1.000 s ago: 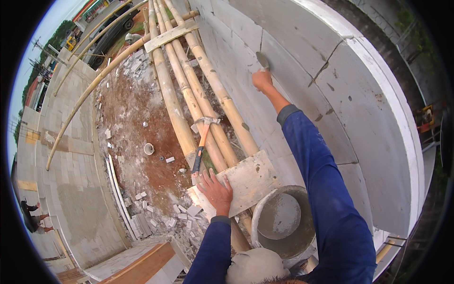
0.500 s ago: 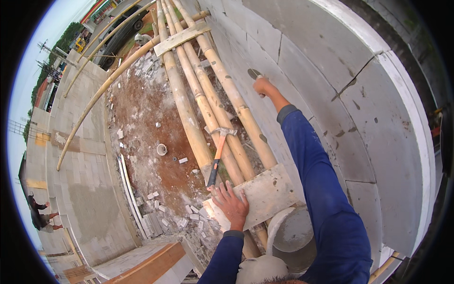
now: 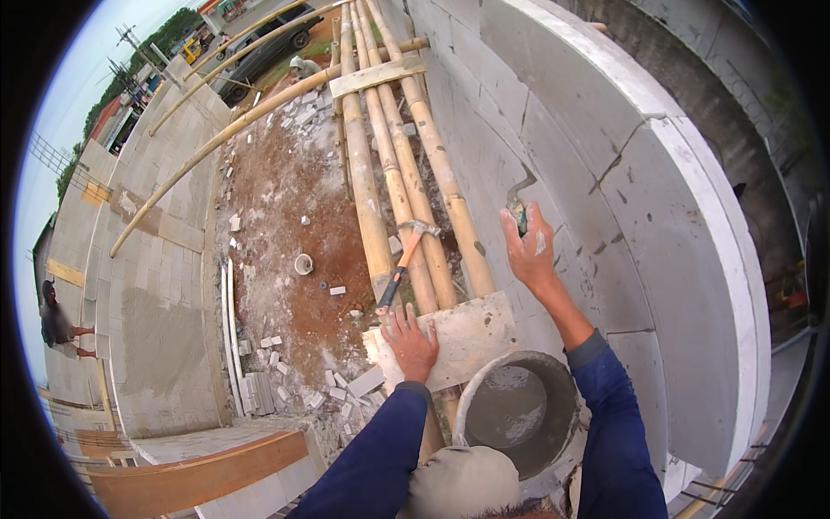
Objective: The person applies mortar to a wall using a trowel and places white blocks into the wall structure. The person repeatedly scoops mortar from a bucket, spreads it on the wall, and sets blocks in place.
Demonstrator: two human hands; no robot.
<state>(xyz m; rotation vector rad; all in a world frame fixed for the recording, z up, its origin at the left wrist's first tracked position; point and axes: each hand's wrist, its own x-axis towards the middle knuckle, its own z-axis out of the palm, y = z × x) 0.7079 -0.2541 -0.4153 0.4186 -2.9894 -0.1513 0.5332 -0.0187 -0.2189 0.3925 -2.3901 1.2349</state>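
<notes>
My right hand (image 3: 531,244) grips a small trowel (image 3: 521,183) by its handle, its blade close to the grey block wall (image 3: 588,225) on the right. Resting on a pale, mortar-spotted board (image 3: 471,337), my left hand (image 3: 411,348) is open with its fingers spread. A claw hammer (image 3: 399,278) with an orange and black handle lies across the bamboo poles (image 3: 366,199), just beyond my left fingers. Between my forearms stands a round bucket (image 3: 566,398) holding wet grey mortar (image 3: 510,415).
A second plank (image 3: 378,75) crosses the poles farther off. Below lies reddish ground (image 3: 320,242) with broken blocks and a small pail (image 3: 303,264). Another block wall (image 3: 164,320) runs along the left, with a person (image 3: 59,324) beyond it. A wooden beam (image 3: 207,467) sits at lower left.
My right hand has drawn back toward me with the trowel, and its blade has turned. More of the bucket shows now. My left hand stays on the board while the view has shifted.
</notes>
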